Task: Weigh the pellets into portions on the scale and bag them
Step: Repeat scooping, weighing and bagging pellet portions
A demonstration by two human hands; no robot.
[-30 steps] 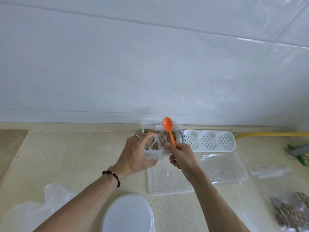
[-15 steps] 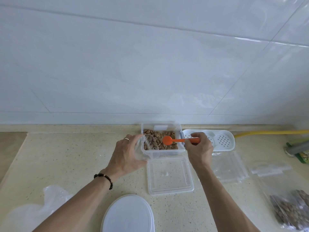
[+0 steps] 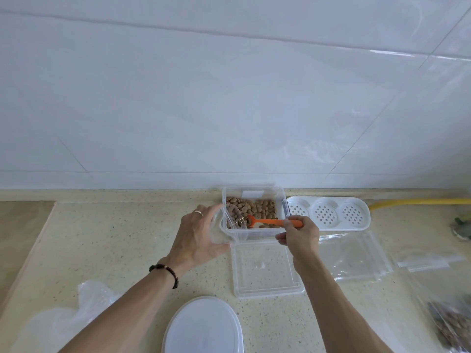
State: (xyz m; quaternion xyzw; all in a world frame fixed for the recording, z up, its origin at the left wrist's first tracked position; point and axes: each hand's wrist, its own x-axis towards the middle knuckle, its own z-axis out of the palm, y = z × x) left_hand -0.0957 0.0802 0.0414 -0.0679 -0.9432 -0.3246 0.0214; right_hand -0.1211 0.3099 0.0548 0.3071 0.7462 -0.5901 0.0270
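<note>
A clear plastic box (image 3: 254, 192) of brown pellets (image 3: 262, 207) stands against the wall. My left hand (image 3: 196, 238) holds a small clear bag (image 3: 229, 222) open at the box's left edge, with a few pellets inside it. My right hand (image 3: 298, 238) pinches the handle of an orange spoon (image 3: 270, 221), whose bowl dips into the pellets beside the bag's mouth. No scale is in view.
The box's clear lid (image 3: 265, 271) lies in front of it. A white perforated tray (image 3: 328, 212) sits to the right, with empty clear bags (image 3: 356, 256) before it. A filled bag of pellets (image 3: 451, 324) lies at the far right. A round white lid (image 3: 204, 327) is near me.
My right hand swung the spoon from upright down into the box, bowl now pointing left in the pellets. My left hand shifted the bag to the box's left edge.
</note>
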